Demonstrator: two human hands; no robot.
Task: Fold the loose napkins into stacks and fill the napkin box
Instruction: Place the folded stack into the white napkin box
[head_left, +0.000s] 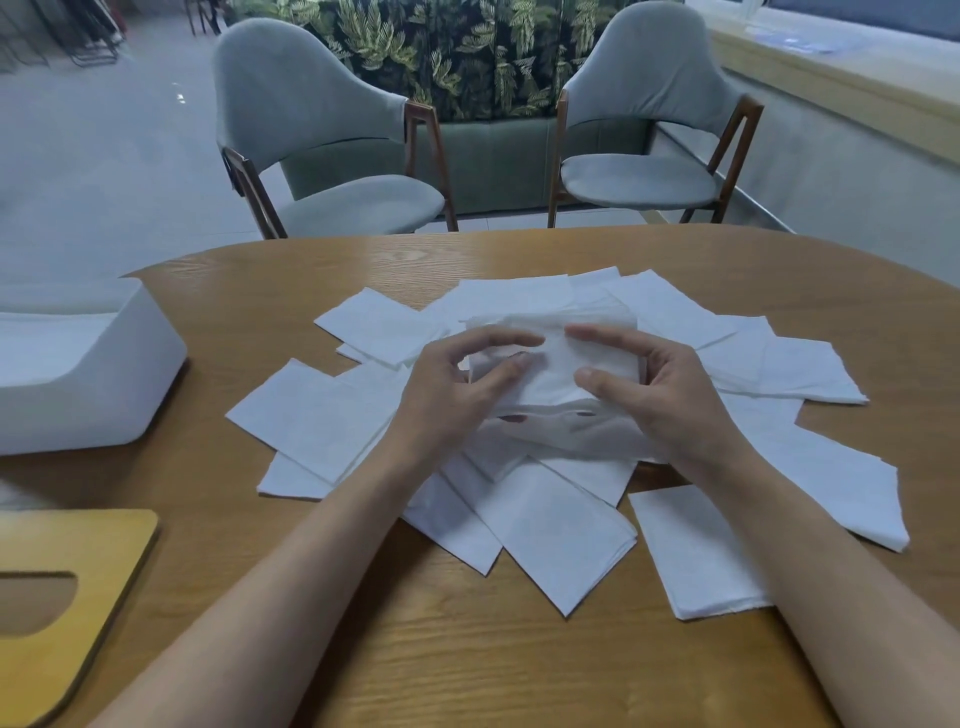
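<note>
Napkin stack (551, 370), soft white square paper, gripped between curled left hand (457, 387) and right hand (662, 397) above loose sheets (561, 530) on wood-grain bench (467, 654).

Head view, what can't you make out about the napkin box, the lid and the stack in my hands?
Napkin box: head view, cut by the left edge; fill level unclear.
Wooden lid: head view, cut by the left and bottom edges.
Held napkin stack: head view, left hand and right hand cover it; sheet count unreadable.
</note>
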